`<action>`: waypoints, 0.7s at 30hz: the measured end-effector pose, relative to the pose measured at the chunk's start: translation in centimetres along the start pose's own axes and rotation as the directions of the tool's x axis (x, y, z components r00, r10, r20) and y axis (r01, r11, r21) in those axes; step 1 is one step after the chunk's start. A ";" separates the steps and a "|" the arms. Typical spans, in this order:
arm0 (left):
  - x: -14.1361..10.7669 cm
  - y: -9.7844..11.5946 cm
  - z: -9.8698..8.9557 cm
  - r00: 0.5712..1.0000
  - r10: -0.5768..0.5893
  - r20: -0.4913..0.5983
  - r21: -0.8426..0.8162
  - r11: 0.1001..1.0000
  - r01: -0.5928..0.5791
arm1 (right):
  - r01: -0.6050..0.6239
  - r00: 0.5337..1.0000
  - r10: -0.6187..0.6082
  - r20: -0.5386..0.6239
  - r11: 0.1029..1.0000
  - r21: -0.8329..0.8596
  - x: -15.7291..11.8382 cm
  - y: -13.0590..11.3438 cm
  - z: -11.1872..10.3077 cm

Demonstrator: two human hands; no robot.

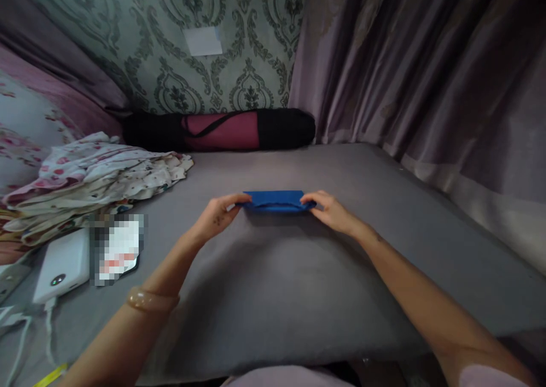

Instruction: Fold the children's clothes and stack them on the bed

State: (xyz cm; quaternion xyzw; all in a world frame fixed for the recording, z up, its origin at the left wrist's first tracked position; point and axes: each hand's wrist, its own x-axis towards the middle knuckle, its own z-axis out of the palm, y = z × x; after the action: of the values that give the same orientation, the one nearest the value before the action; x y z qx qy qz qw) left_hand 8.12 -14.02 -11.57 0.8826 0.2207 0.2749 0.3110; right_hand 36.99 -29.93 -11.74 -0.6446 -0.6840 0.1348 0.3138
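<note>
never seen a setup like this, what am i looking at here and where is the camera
There is no machine here: these are a person's own bare hands, seen by one camera worn on their head, looking forward and down. The left hand and right hand pinch opposite ends of a flat blue piece. On the grey surface lie a white device with a cable, crumpled patterned cloth and, at the back, a long black-and-maroon bag.

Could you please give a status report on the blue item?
Left hand, right hand: each pinching one end. Blue item: held between them. White power bank: off left, not in the way.
</note>
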 end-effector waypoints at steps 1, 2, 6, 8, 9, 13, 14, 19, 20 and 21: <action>-1.1 -0.2 0.4 0.996 -0.009 0.093 0.023 1.000 0.007 | 0.029 0.998 -0.027 0.062 0.999 -0.029 -1.0 0.3 0.7; -2.1 -0.3 0.7 0.985 -0.014 0.173 0.042 0.999 0.007 | 0.059 0.992 -0.053 0.112 0.997 -0.050 -1.8 0.5 1.2; -4.4 -0.1 1.3 0.967 -0.031 0.253 0.129 0.992 -0.001 | 0.112 0.976 -0.093 0.195 0.989 -0.093 -3.7 0.2 1.7; -4.5 0.1 1.3 0.975 -0.036 0.218 0.150 0.989 0.003 | 0.096 0.980 -0.074 0.186 0.989 -0.114 -3.6 -0.1 1.4; -4.4 0.2 1.4 0.980 -0.042 0.194 0.153 0.988 0.012 | 0.081 0.984 -0.059 0.170 0.989 -0.126 -3.3 -0.2 1.4; -2.8 0.1 2.6 0.994 -0.098 0.053 0.198 0.976 0.086 | 0.058 0.997 -0.050 0.055 0.986 -0.154 -1.2 -0.6 2.4; -2.2 0.1 3.3 0.995 -0.093 0.024 0.221 0.972 0.085 | 0.064 0.998 -0.060 0.025 0.984 -0.166 -0.5 -0.8 3.0; 1.1 0.0 7.3 0.997 -0.063 0.050 0.403 0.915 0.037 | 0.023 0.998 -0.003 0.061 0.939 -0.343 2.9 -1.8 6.4; 1.6 0.0 7.9 0.995 -0.085 0.060 0.454 0.890 0.049 | 0.013 0.997 0.018 0.079 0.924 -0.382 3.5 -2.0 7.0; 2.0 0.0 8.5 0.992 -0.110 0.063 0.505 0.861 0.064 | 0.006 0.995 0.035 0.089 0.910 -0.414 3.9 -2.1 7.5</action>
State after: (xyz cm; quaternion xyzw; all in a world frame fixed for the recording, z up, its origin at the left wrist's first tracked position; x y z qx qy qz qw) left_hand 14.86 -16.53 -16.46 0.9336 0.3100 0.1540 0.0926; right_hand 30.90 -24.77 -15.25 -0.6943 -0.7063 0.0196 0.1366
